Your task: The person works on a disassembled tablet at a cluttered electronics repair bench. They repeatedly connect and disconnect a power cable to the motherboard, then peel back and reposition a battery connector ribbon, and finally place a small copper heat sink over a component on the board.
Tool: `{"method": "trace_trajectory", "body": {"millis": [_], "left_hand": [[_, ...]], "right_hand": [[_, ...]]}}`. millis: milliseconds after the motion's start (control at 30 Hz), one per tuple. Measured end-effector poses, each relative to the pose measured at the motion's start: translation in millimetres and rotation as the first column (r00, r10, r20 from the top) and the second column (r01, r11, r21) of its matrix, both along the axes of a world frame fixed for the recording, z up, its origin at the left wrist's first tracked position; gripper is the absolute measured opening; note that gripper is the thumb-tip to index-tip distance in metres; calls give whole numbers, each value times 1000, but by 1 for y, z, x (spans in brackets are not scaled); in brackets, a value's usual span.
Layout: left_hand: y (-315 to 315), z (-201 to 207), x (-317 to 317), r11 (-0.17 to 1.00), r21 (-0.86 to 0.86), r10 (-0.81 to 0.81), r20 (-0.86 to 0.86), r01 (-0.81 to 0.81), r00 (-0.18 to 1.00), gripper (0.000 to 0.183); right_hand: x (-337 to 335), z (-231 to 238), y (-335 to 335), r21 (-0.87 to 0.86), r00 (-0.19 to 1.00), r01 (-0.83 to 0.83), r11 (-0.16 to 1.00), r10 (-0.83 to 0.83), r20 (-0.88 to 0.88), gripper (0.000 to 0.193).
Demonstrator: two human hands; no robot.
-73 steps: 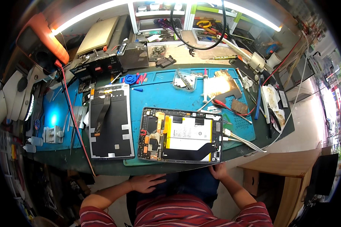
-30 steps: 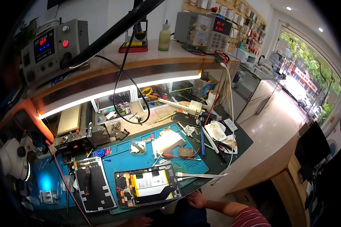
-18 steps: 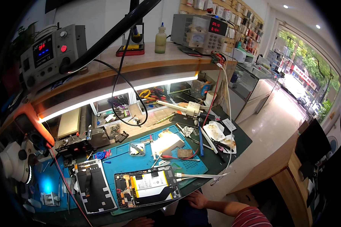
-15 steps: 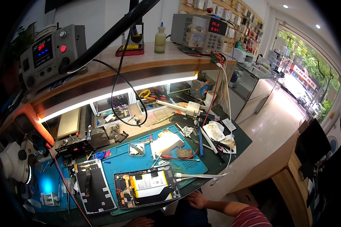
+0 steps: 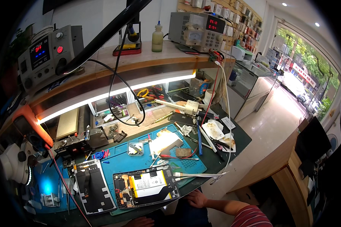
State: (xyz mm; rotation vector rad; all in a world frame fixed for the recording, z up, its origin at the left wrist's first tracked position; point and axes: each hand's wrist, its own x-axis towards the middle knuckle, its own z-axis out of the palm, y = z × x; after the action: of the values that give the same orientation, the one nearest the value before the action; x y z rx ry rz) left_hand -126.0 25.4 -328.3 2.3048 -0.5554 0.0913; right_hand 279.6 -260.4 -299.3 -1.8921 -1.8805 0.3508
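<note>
My right hand (image 5: 196,198) rests on my right leg, just off the bench's front edge, fingers lying along the leg with nothing in them. Only part of my left hand (image 5: 141,222) shows at the bottom edge; it lies flat on my left leg. Nearest to both hands is an opened tablet (image 5: 146,187), its white and yellow battery (image 5: 149,184) and internal boards bare. White cables (image 5: 201,174) reach the tablet's right edge. Left of it lies a dark screen panel (image 5: 93,187) with a flex cable on it. A blue mat (image 5: 119,157) lies under the tablet.
Beyond the tablet are a small clear box (image 5: 135,148), a pale block (image 5: 166,143) and a brown sponge (image 5: 183,152). Pens, tweezers and stained paper (image 5: 213,129) lie at right. A power supply (image 5: 197,32) and soldering station (image 5: 45,53) stand on the shelf; a microscope (image 5: 13,162) is at left.
The view has shifted very slightly, so things sit a little differently in the picture. Both hands and the tablet stay in place.
</note>
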Motion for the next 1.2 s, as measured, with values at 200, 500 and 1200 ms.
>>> {"method": "trace_trajectory", "body": {"millis": [200,500,1200], "left_hand": [[0,0,-1,1000,18,3,-3,-3,1000,71],[1,4,0,1000,30,-3,28,2,1000,75],[-5,-11,-2,978,-199,-61,-26,55,998,84]], "right_hand": [[0,0,0,-9,1000,1,1000,-1,-1,43],[-1,-1,0,-12,1000,6,1000,-6,10,42],[4,-28,-10,-18,996,89,996,-89,-14,33]]}}
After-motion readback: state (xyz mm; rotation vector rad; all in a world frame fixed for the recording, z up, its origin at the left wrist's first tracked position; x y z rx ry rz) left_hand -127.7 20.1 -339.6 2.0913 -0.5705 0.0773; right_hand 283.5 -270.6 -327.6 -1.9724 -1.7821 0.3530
